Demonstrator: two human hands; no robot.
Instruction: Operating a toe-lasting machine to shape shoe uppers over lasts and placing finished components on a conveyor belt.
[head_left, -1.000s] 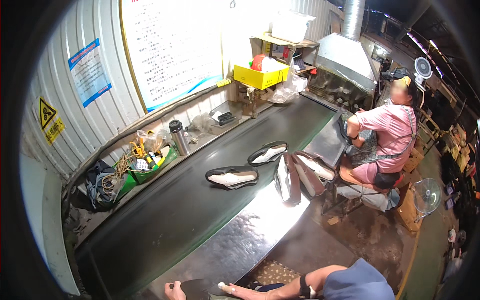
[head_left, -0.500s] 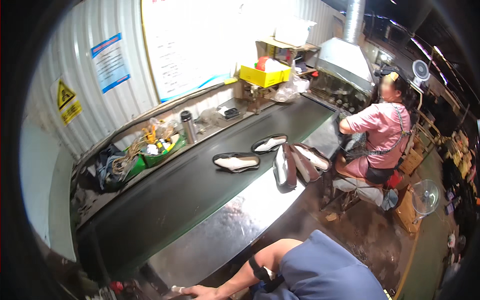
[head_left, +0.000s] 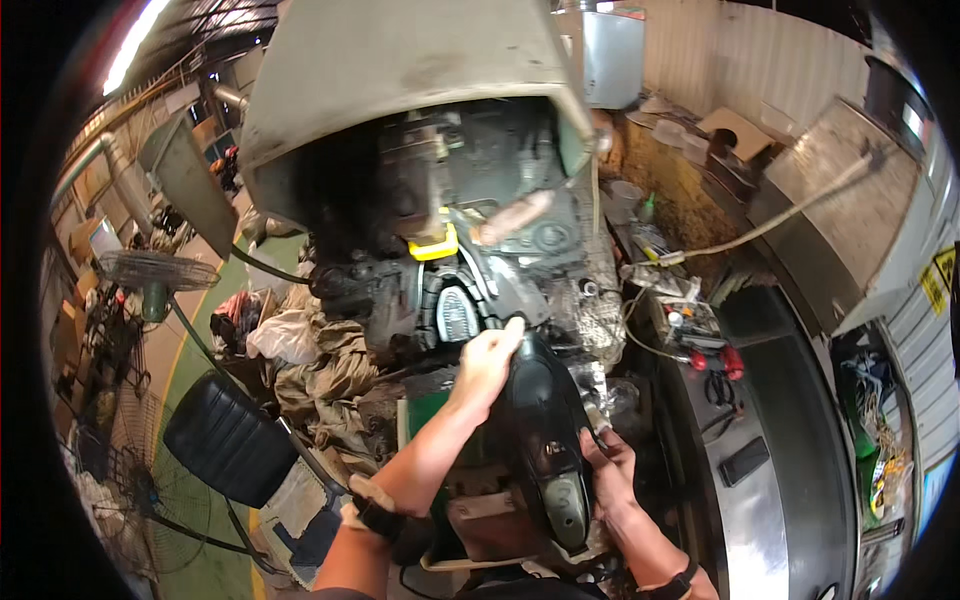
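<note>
While work is carried on before a dark metal machine [head_left: 405,200] under a beige metal hood [head_left: 430,50], a glossy black shoe [head_left: 540,400] with a pale grey insert [head_left: 565,500] near its heel is held in both hands, what seems the toe pointed at the machine. The toe end is clasped by the left grip [head_left: 485,368]; the side nearer the heel is grasped by the right grip [head_left: 612,470], its fingers partly hidden. Just beyond the toe, an oval silver-grey pad [head_left: 458,315] is seen below a bright yellow bracket [head_left: 433,243]. The step in hand is judged to be the positioning of the shoe; for the next move, careful toe alignment and steady support at both ends seem to be called for. At right, a flat black rectangular object [head_left: 745,460] is borne by a steel-topped desk [head_left: 760,520].
</note>
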